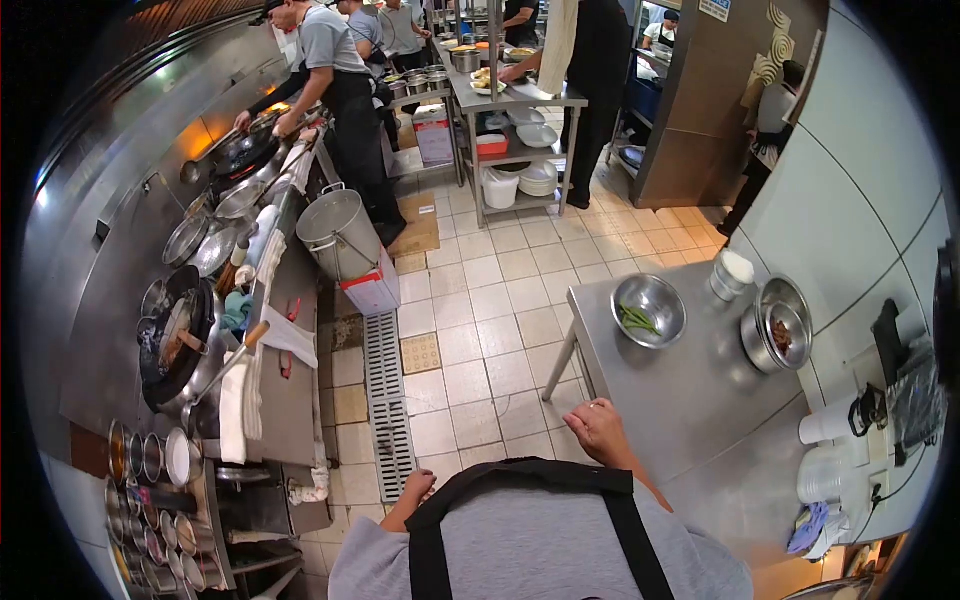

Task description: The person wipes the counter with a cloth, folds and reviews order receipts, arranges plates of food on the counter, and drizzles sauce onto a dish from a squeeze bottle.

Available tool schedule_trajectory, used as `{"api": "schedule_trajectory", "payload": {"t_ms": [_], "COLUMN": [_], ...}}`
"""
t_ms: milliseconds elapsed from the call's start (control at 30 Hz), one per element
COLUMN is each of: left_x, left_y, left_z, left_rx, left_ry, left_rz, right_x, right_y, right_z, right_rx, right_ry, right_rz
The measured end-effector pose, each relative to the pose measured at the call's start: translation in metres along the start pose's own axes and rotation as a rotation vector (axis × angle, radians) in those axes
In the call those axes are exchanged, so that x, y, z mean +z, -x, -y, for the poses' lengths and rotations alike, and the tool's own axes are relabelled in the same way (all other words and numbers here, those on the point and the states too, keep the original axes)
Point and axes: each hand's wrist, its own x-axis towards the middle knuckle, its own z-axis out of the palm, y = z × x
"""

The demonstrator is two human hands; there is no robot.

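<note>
Left hand [420,487] and right hand [599,432] curl closed, seemingly empty; the shiny bowl [662,298] looks light, slippery, best held by its rim.

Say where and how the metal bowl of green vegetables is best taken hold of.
Probably by the near rim of the metal bowl, coming from the person's side with the right hand. The bowl stands upright and open on the table, its rim exposed, and that side faces the hand; the green vegetables lie low inside.
</note>
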Motion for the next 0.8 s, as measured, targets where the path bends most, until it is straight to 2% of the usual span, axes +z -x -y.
{"api": "schedule_trajectory", "payload": {"t_ms": [100, 300, 433, 533, 633, 733, 800], "left_x": [-0.035, -0.068, -0.066, -0.075, -0.060, -0.018, -0.012], "left_y": [-0.035, -0.071, -0.067, -0.021, -0.031, -0.082, -0.093], "left_z": [-0.043, -0.065, -0.035, -0.045, -0.006, 0.070, 0.081], "left_rx": [-0.096, -0.113, -0.072, -0.173, -0.127, -0.098, -0.066], "left_ry": [0.317, 0.499, 0.388, 0.336, 0.319, 0.276, 0.230], "left_rz": [0.009, -0.054, -0.005, -0.045, -0.021, -0.052, -0.050], "right_x": [0.014, 0.037, 0.047, 0.055, 0.063, 0.072, 0.077], "right_y": [-0.038, -0.088, -0.098, -0.098, -0.096, -0.094, -0.094], "right_z": [-0.003, 0.002, 0.000, -0.005, -0.011, -0.014, -0.014], "right_rx": [0.032, -0.063, -0.069, -0.045, -0.004, 0.056, 0.097], "right_ry": [0.010, 0.045, 0.059, 0.057, 0.043, 0.072, 0.129], "right_rz": [0.130, 0.257, 0.383, 0.449, 0.488, 0.574, 0.660]}}
